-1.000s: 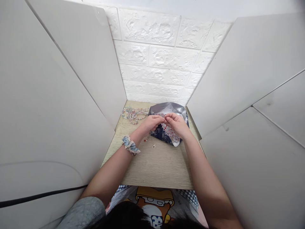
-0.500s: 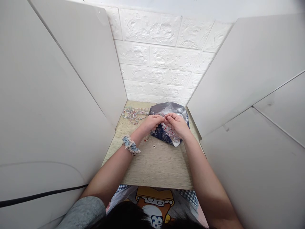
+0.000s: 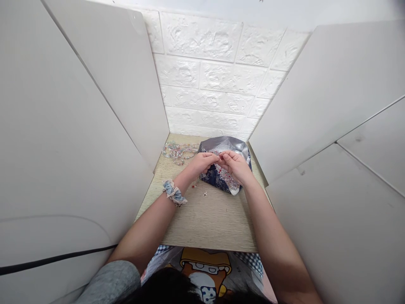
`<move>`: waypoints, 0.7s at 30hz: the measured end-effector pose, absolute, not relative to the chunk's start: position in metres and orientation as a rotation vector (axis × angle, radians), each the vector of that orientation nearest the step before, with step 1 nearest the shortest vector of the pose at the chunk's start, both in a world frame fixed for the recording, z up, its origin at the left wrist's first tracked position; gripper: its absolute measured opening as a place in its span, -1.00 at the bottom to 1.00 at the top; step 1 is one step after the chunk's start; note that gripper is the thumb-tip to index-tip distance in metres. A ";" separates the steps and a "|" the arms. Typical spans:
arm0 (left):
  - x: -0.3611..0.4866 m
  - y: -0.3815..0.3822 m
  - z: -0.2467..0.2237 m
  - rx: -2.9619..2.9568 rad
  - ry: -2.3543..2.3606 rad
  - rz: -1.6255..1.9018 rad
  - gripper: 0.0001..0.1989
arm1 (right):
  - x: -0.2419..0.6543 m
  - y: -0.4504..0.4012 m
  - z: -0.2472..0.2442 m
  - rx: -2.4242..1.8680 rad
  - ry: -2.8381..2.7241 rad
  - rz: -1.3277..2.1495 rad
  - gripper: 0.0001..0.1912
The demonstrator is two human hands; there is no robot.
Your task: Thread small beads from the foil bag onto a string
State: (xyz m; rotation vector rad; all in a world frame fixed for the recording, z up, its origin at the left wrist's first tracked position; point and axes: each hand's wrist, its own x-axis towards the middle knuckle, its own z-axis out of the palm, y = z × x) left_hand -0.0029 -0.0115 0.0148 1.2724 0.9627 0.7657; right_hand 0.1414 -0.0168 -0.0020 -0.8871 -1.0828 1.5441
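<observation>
Over the bag near the back of the table, L hand and R hand meet at the fingertips, thumbs and fingers bent in close. Small reddish spot right at R fingertips, too tiny to ID; can't tell if either pinch is clamped on a bead, thread, etc. The bag is dk blue w/ a white pattern, silvery inside, mouth open twd the person; loose beads, mostly clear/pink w/ some red, show below R hand. Just L of the bag, bead strings lie in a loose tangle on the table. Nr L wrist, a red bead; a bit nearer the person, a small dk/silver charm, apart from the bag. L wrist wears a lt blue scrunchie w/ pale lace trim. Table top is pale wood-grain, btwn white panels L & R; white brick-pattern wall behind. Black cable runs along the L panel, low down. Gray shirt w/ cartoon print at the table's nr edge.
</observation>
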 end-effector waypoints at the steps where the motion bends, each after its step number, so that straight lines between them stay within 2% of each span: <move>1: -0.003 -0.011 0.015 1.273 0.963 0.766 -0.77 | 0.141 -0.017 -0.002 -0.885 -1.084 1.544 -0.78; 21: -0.003 -0.010 0.015 1.311 0.988 0.793 -0.78 | 0.139 -0.019 -0.001 -0.907 -1.095 1.512 -0.77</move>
